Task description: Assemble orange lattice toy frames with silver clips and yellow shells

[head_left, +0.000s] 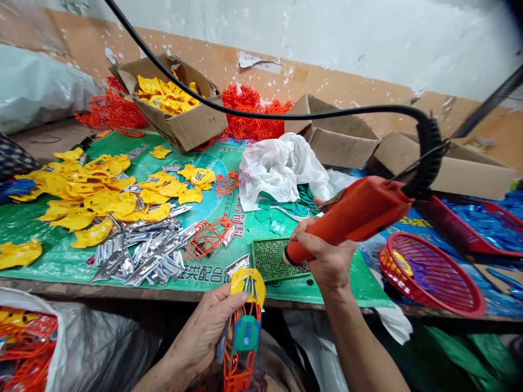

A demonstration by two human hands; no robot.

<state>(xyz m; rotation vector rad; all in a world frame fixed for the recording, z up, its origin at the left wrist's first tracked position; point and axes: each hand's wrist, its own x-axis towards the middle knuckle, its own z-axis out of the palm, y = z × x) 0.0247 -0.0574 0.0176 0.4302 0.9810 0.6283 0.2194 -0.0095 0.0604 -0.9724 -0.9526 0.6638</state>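
My left hand (204,326) is closed on a plastic toy vehicle (246,333) with a yellow nose, an orange frame and a green block, held at the table's front edge. My right hand (322,253) is wrapped round a red electric screwdriver (355,209), tilted with its nose down to the left. The screwdriver's nose is over a green screw tray (261,247) full of small holes; its tip is hard to make out. Left of the tray lie silvery stickered strips (151,253) and orange frames (208,237). Yellow shells (93,201) form a heap farther left.
A cardboard box (192,128) of yellow shells stands at the back, beside orange frames. A white cloth bag (278,169) with green pieces lies mid-table. At right is a red basket (445,283). A black cable (261,114) crosses above. A sack (73,332) sits lower left.
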